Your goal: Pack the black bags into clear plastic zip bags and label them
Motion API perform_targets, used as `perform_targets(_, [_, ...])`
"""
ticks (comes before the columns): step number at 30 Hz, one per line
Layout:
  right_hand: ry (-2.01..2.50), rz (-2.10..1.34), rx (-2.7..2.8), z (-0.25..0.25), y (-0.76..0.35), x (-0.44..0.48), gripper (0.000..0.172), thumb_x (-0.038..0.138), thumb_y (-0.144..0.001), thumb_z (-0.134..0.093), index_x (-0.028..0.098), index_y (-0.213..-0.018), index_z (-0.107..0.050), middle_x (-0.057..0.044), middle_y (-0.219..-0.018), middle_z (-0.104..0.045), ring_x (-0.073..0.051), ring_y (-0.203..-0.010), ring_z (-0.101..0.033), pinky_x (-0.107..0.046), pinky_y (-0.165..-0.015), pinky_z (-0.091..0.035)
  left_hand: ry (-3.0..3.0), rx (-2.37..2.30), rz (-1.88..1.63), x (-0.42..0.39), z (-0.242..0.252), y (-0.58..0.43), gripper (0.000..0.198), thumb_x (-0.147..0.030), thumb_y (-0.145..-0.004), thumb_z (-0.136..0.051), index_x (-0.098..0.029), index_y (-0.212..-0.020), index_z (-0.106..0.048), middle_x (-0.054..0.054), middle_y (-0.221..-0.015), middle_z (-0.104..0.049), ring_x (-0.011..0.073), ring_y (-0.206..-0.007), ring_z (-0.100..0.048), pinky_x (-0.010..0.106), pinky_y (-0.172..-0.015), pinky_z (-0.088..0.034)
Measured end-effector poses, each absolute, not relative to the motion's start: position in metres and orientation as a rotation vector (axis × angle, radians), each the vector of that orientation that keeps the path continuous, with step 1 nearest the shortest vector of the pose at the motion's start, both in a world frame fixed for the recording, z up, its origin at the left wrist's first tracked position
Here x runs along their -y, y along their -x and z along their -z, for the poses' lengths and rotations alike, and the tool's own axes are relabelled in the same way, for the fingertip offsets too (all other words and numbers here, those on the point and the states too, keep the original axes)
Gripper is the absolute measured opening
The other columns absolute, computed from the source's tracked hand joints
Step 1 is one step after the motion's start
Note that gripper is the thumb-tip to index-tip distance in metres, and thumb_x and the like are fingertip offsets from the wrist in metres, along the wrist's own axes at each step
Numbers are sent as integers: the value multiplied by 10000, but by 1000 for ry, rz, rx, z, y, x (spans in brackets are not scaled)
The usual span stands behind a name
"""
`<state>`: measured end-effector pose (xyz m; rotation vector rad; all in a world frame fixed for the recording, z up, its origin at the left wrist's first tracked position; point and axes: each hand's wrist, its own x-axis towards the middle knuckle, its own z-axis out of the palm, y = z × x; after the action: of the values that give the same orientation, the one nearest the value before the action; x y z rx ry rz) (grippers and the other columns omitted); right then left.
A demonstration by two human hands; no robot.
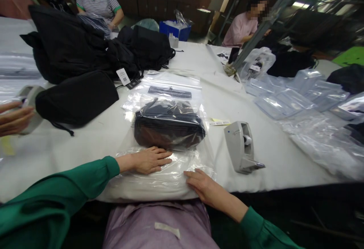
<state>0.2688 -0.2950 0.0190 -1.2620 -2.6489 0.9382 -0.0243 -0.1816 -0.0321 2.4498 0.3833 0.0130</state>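
Observation:
A black pouch (170, 127) lies inside a clear plastic bag (196, 161) in front of me. My left hand (152, 160) rests flat on the bag just below the pouch, fingers stretched out to the right. Near the table's front edge, my right hand (201, 184) touches the bag's lower right part, its fingers extended and holding nothing I can see. More clear bags with a printed black label (170, 92) lie beyond the pouch. A grey tape dispenser (240, 148) stands to the right.
Several black bags (71, 44) with a white tag (123, 77) are heaped at the left. Another person's hand (15, 118) is at the left edge by a second dispenser (31, 101). Clear plastic cases (284, 103) lie at right, beyond a slanted metal post (264, 29). Two people work across the table.

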Motion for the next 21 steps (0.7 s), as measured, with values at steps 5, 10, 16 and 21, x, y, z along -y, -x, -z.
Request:
perform_targets(5, [1317,-966,2376,-53,-269,269,260,287,-1001,-374,181,-1080,-598,-141,-1348,-569,-223,-1229,-544,-374,-1052,-425,-1698,-554,-227,178,31,43,616,-495,-876,-584,-264,-1425,-429,85,-1524,-374,283,-1402,-330,455,-1168,-201])
perform_targets(10, [1254,-1073,2357,-58,-274,239,271,338,-991,-394,200,-904,-610,-121,-1239,-629,-243,-1209,-547,-378,-1004,-439,-1522,-666,-242,164,35,52,601,-554,-939,-419,-165,-1396,-452,152,-1430,-492,258,-1288,-501,380,-1047,-421])
perform_targets(16, [1265,-1006,2369,-57,-276,236,330,366,-1006,-344,196,-882,-598,-63,-911,-668,-191,-851,-634,-314,-811,-503,-1591,-644,-125,176,-8,76,758,-633,-882,-466,-212,-1490,-300,153,-1446,-473,269,-1307,-480,398,-1065,-396])
perform_targets(21, [1351,-613,2246,-61,-278,239,339,370,-1010,-342,198,-930,-622,-67,-843,-671,-194,-785,-641,-307,-739,-513,-2380,-993,-324,226,-27,98,707,-364,-823,-650,-255,-1459,-361,136,-1237,-638,322,-1141,-596,543,-1028,-397])
